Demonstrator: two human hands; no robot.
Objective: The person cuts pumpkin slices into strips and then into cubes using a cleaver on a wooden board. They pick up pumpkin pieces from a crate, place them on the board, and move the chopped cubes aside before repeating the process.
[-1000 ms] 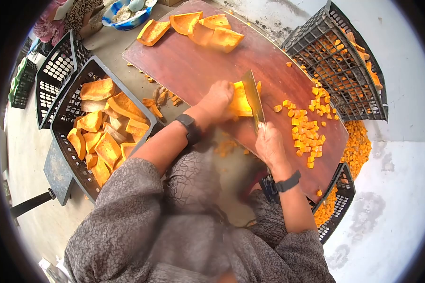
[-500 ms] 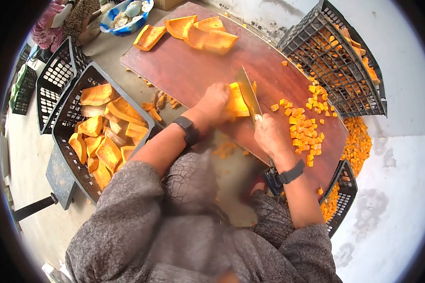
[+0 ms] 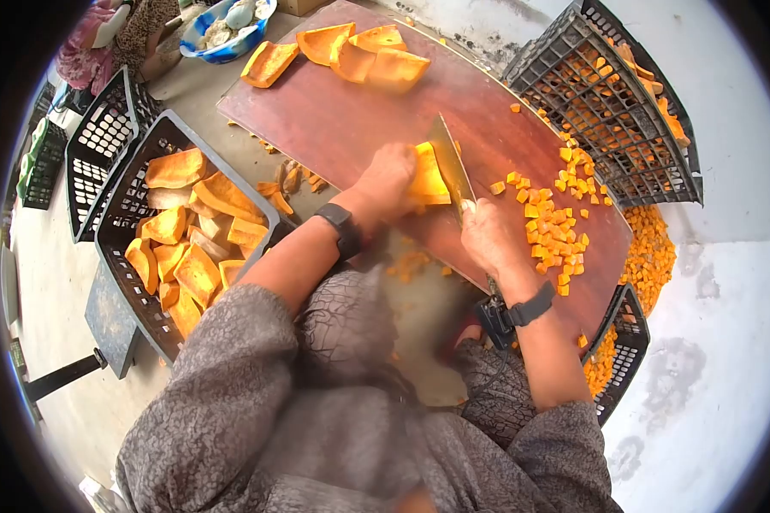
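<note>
My left hand [image 3: 387, 177] presses an orange pumpkin chunk [image 3: 428, 176] down on the reddish wooden board [image 3: 359, 120]. My right hand [image 3: 490, 239] grips the handle of a broad cleaver [image 3: 450, 167], whose blade stands against the chunk's right side. A scatter of small orange cubes [image 3: 552, 227] lies on the board to the right of the blade. Several large pumpkin pieces [image 3: 351, 53] wait at the board's far end.
A black crate [image 3: 124, 231] at my left holds several big pumpkin slabs. Another black crate [image 3: 607, 103] with cubes leans at the far right, and one [image 3: 620, 359] sits under the board's near right. A blue bowl [image 3: 222, 30] and another person's sleeve [image 3: 85, 51] are at top left.
The cleaver and both hands have shifted slightly up and left along the chunk while chopping. A few more cubes lie on the right of the board.
</note>
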